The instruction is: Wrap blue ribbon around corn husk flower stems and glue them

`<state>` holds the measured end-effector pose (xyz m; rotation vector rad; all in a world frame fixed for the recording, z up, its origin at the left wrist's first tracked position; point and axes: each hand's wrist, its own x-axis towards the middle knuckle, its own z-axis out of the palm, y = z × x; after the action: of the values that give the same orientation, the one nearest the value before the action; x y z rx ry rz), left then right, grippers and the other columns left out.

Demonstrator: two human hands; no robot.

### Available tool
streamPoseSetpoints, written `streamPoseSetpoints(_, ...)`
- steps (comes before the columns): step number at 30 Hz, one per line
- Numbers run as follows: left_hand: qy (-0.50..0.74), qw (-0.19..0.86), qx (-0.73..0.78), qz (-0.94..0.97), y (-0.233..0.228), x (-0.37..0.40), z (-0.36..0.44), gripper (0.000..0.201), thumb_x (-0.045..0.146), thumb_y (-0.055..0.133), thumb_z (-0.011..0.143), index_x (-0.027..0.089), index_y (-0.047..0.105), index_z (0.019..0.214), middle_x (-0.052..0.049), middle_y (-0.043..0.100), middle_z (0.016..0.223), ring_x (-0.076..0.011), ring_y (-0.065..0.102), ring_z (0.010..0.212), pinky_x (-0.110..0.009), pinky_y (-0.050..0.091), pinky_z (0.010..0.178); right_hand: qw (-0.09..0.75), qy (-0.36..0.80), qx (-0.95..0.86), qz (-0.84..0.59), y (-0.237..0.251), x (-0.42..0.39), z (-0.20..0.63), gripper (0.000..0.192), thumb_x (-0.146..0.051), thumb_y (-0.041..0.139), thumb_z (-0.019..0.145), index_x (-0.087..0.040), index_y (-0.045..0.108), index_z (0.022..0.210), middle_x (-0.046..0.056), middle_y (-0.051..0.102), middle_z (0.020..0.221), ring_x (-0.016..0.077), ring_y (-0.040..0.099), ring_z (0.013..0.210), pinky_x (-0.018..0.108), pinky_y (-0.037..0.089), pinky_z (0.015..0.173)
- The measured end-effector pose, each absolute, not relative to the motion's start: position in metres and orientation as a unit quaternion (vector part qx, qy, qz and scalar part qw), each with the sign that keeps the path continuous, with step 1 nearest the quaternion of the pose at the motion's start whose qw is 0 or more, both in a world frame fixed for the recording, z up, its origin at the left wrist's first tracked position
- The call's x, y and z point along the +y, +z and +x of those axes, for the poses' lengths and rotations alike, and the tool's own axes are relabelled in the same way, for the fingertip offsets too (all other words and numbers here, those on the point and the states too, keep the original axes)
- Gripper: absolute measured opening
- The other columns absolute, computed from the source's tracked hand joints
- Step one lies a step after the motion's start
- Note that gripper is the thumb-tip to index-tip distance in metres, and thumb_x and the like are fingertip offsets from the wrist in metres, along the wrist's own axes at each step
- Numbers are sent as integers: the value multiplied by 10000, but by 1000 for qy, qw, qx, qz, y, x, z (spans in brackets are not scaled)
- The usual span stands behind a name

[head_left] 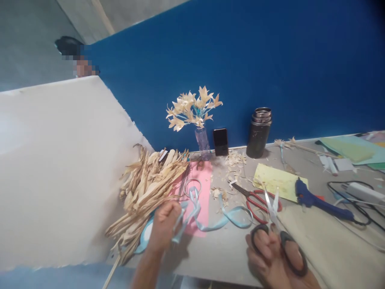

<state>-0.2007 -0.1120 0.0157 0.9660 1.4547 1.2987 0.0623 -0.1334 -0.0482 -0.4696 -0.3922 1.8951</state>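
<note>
My left hand point(167, 222) is closed on a light blue ribbon point(207, 225), which hangs below the fingers and curls rightward across the table. Through the black handles of a pair of scissors point(271, 206) go the fingers of my right hand point(272, 255); the blades point away from me, slightly apart. Just beyond them lies a second pair of scissors with red handles point(255, 200). Beside my left hand is a heap of dried corn husks point(153, 176), partly over a pink sheet point(203, 200). A clear vase point(203, 142) with husk flowers point(192, 108) stands behind.
A dark flask point(259, 134) and a phone point(220, 141) stand against the blue partition point(240, 60). Rightward lie a yellow sheet point(273, 180), a blue glue gun point(321, 202) with cables, a beige cloth-like sheet point(327, 241) and coloured paper point(355, 148). Husk scraps point(236, 159) litter the table.
</note>
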Motion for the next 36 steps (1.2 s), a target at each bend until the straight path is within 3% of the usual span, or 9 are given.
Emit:
streamPoseSetpoints(4, 557, 508, 536, 379, -4, -111, -185, 442, 572, 677, 804, 207, 468, 670, 118, 324, 391, -42, 244, 332, -159, 223, 358, 389, 698, -438, -412, -44, -107, 69, 407, -603, 660, 801, -205, 620, 724, -12, 494, 639, 134, 372, 574, 277, 278, 523)
streamPoseSetpoints(8, 589, 437, 552, 398, 1, -102, -182, 336, 481, 723, 789, 176, 582, 810, 39, 606, 582, -36, 355, 366, -160, 281, 373, 208, 461, -684, -525, -38, -84, 60, 231, -332, 571, 833, -212, 495, 651, -16, 542, 620, 144, 463, 576, 266, 293, 546)
streamPoseSetpoints(12, 558, 356, 591, 461, 26, -82, -201, 337, 390, 724, 777, 167, 673, 1025, -65, 739, 862, -129, 609, 557, -217, 460, 483, 158, 326, -773, -520, -37, -81, 49, 52, -229, 556, 812, -199, 578, 775, 75, 678, 825, 223, 600, 755, 301, 376, 664)
streamPoseSetpoints(16, 534, 292, 605, 514, 48, -66, -212, 339, 297, 689, 787, 187, 698, 1107, -98, 747, 1068, -210, 704, 878, -289, 541, 748, 155, 272, -802, -509, -47, -83, 41, 194, -230, 530, 878, -169, 661, 1008, 159, 703, 1054, 314, 635, 992, 367, 431, 832)
streamPoseSetpoints(22, 589, 417, 563, 402, 37, -62, -195, 208, 336, 707, 746, 154, 692, 843, -45, 716, 752, -122, 573, 523, -237, 429, 516, 188, 203, -825, -493, -83, -79, 38, 225, -191, 520, 906, -172, 674, 1068, 141, 738, 962, 299, 677, 902, 339, 467, 755)
streamPoseSetpoints(26, 615, 341, 588, 401, 19, -61, -174, 111, 269, 723, 689, 174, 720, 746, -44, 687, 820, -163, 620, 763, -258, 466, 697, 267, 196, -829, -451, -95, -81, 38, 260, -171, 530, 899, -202, 685, 1105, 131, 754, 1062, 277, 701, 957, 325, 498, 801)
streamPoseSetpoints(31, 575, 329, 600, 448, 17, -74, -143, 77, 263, 708, 677, 187, 714, 664, -83, 672, 1074, -244, 609, 1011, -296, 459, 812, 391, 338, -719, -465, -55, -81, 35, 288, -360, 626, 850, -207, 693, 1086, 83, 761, 917, 199, 665, 644, 300, 523, 643)
streamPoseSetpoints(33, 534, 372, 597, 469, 18, -85, -129, 84, 260, 686, 702, 184, 711, 676, -75, 690, 928, -232, 620, 908, -301, 460, 784, 427, 418, -645, -477, -31, -79, 33, 400, -372, 659, 781, -182, 667, 1132, 69, 742, 900, 164, 591, 546, 275, 479, 532)
streamPoseSetpoints(36, 477, 459, 576, 479, 9, -100, -117, 162, 324, 684, 737, 171, 693, 684, -41, 650, 673, -195, 577, 703, -293, 451, 688, 460, 461, -597, -468, -10, -78, 32, 218, -390, 629, 769, -185, 695, 806, 29, 682, 707, 169, 576, 591, 261, 453, 563)
